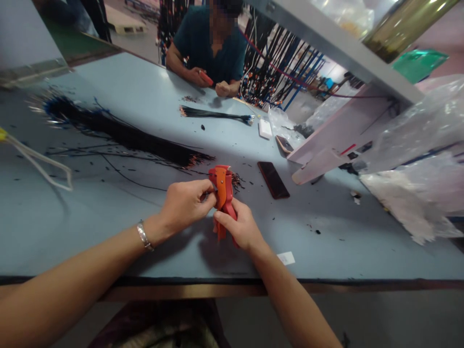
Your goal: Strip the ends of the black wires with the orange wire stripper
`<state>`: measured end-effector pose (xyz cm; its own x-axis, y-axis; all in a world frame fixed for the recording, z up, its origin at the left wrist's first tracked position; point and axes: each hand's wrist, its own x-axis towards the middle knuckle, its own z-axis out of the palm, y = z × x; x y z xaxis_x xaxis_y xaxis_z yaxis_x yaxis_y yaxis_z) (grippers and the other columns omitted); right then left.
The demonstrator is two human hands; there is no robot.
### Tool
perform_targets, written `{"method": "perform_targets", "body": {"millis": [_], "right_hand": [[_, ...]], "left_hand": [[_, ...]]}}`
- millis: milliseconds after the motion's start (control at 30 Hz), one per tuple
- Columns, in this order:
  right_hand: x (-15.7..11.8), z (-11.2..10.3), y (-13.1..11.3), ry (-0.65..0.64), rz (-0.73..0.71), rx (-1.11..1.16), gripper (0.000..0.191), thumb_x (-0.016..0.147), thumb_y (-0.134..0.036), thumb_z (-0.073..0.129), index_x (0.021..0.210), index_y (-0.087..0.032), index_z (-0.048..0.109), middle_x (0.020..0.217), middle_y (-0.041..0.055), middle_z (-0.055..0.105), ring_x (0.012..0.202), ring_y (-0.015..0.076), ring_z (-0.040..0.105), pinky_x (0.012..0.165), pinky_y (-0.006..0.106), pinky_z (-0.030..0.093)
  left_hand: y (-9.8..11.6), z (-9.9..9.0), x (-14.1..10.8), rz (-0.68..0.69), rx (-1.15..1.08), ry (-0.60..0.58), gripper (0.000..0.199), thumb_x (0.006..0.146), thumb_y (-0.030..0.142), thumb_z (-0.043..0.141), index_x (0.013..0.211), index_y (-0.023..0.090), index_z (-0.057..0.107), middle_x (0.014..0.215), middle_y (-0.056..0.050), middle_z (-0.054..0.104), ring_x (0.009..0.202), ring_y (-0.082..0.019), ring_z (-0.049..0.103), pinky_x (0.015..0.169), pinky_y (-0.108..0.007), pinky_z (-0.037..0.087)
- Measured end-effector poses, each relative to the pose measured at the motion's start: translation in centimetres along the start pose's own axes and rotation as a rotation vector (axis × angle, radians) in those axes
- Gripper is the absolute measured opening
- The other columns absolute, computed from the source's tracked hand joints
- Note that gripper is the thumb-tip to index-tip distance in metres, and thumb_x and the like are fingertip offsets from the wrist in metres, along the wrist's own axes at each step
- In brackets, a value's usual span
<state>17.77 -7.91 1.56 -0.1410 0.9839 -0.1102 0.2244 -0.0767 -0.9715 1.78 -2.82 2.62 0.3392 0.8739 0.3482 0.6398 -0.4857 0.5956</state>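
Note:
My right hand (241, 223) is wrapped round the handles of a red and orange hand tool (223, 188), held upright over the table. Beside the tool's head, my left hand (188, 203) pinches a thin black wire (145, 184), which trails back to the left across the tabletop. The wire's end at the tool is hidden by my fingers. Behind my hands lies a large bundle of black wires (134, 133), with copper-coloured ends on the right and blue and silvery ends on the left. Small scraps (237, 181) lie just right of the tool's head.
A dark phone (273, 180) lies right of the tool. Across the table (326, 261), a person (213, 48) holds a red tool near a smaller wire bundle (217, 114). A white cable loop (43, 162) lies left; plastic bags (409, 193) and a shelf stand right.

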Motion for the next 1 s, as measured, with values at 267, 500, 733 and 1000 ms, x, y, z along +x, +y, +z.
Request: {"method": "perform_targets", "body": {"millis": [267, 500, 733, 1000], "right_hand": [[0.3, 0.0, 0.4, 0.05, -0.006, -0.123, 0.016, 0.08, -0.032, 0.062, 0.077, -0.02, 0.051, 0.055, -0.0018, 0.059, 0.047, 0.0143, 0.056, 0.049, 0.026, 0.046], [0.6, -0.2, 0.4, 0.046, 0.021, -0.091, 0.02, 0.079, -0.035, 0.061, 0.073, -0.019, 0.051, 0.057, -0.001, 0.059, 0.045, 0.0141, 0.058, 0.046, 0.025, 0.046], [1.2, -0.5, 1.2, 0.07, 0.067, 0.083, 0.028, 0.075, -0.042, 0.066, 0.072, -0.019, 0.051, 0.057, -0.0024, 0.057, 0.04, 0.0121, 0.055, 0.04, 0.024, 0.045], [1.4, -0.6, 1.4, 0.075, 0.084, 0.139, 0.031, 0.074, -0.043, 0.068, 0.068, -0.018, 0.05, 0.052, -0.0031, 0.056, 0.037, 0.011, 0.054, 0.035, 0.021, 0.043]], "left_hand": [[-0.5, 0.7, 0.1, -0.005, -0.023, -0.007, 0.016, 0.077, 0.022, 0.049, 0.066, 0.017, 0.061, 0.057, 0.002, 0.059, 0.05, -0.01, 0.046, 0.052, -0.022, 0.03], [-1.0, 1.3, 0.4, -0.02, -0.09, -0.015, 0.019, 0.078, 0.022, 0.049, 0.07, 0.016, 0.065, 0.059, 0.001, 0.061, 0.051, -0.01, 0.046, 0.052, -0.022, 0.031], [-1.5, 1.5, 0.8, -0.031, -0.137, -0.02, 0.019, 0.081, 0.025, 0.051, 0.081, 0.017, 0.069, 0.07, 0.0, 0.069, 0.058, -0.012, 0.055, 0.057, -0.022, 0.037], [-1.5, 1.3, 0.7, -0.071, -0.041, 0.016, 0.018, 0.083, 0.027, 0.055, 0.086, 0.023, 0.073, 0.08, 0.001, 0.074, 0.066, -0.014, 0.062, 0.06, -0.023, 0.038]]}}
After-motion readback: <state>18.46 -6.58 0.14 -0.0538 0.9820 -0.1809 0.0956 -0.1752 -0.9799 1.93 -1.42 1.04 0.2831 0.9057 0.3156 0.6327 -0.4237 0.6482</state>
